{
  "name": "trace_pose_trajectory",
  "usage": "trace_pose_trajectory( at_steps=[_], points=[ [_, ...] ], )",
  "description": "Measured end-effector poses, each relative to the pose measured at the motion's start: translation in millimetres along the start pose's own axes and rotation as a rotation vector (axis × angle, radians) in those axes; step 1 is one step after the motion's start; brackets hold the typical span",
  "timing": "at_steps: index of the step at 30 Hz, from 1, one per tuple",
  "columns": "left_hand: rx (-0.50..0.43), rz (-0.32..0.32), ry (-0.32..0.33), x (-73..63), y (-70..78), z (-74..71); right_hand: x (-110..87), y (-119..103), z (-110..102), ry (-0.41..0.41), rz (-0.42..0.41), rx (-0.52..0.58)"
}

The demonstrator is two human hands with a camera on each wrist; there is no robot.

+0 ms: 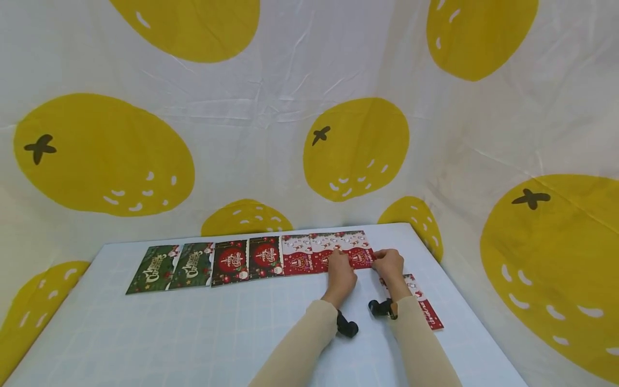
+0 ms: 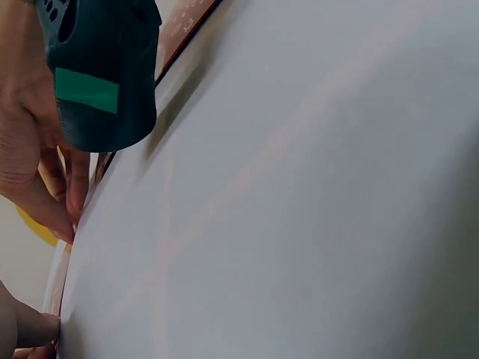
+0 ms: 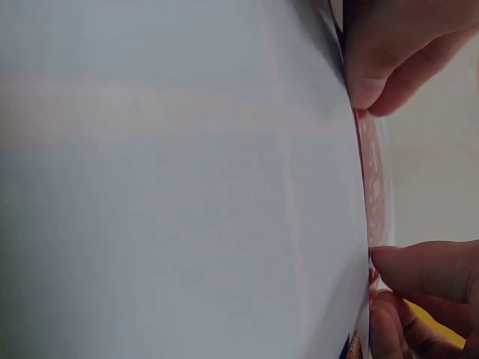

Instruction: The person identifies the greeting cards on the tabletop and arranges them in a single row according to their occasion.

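Note:
Near the back of the table lies a row of Christmas cards, with three red-and-white ones at its right end. My right hand (image 1: 389, 266) pinches the outer edge of the rightmost red-and-white card (image 1: 362, 260). At that card's left side, my left hand (image 1: 340, 274) holds its near edge with thumb and fingers. In the right wrist view the fingertips of the right hand (image 3: 404, 60) and left hand (image 3: 430, 288) sit at the card's edge. Another red-and-white card (image 1: 430, 314) lies apart, partly hidden under the right forearm.
Leftward in the row are two dark cards with red circles (image 1: 233, 260) and two green cards (image 1: 153, 269). A white cloth with yellow fruit print (image 1: 355, 148) hangs behind and beside the pale checked table (image 1: 169, 344). Small black cameras (image 1: 346, 325) sit at both wrists.

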State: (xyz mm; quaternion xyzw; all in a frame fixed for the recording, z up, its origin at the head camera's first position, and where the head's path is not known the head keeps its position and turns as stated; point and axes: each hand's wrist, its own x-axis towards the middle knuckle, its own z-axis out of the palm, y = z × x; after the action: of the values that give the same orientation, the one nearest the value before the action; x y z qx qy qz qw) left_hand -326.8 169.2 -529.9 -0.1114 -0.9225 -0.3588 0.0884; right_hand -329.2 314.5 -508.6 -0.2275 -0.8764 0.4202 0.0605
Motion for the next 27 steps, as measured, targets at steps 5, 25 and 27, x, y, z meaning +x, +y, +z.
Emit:
trace_pose_trajectory(
  at_steps=[5, 25, 27],
  points=[
    [0.022, 0.028, 0.006, -2.6, 1.5, 0.4, -2.4, 0.8, -1.4, 0.007, -0.010, -0.002],
    [-0.383, 0.008, 0.014, -36.4, 12.2, -0.9, -36.0, 1.7, -29.6, 0.150, -0.040, 0.102],
    [-0.438, -0.021, -0.003, -39.8, 15.2, -1.8, -39.7, 1.8, -35.9, 0.146, -0.050, 0.095]
  ],
)
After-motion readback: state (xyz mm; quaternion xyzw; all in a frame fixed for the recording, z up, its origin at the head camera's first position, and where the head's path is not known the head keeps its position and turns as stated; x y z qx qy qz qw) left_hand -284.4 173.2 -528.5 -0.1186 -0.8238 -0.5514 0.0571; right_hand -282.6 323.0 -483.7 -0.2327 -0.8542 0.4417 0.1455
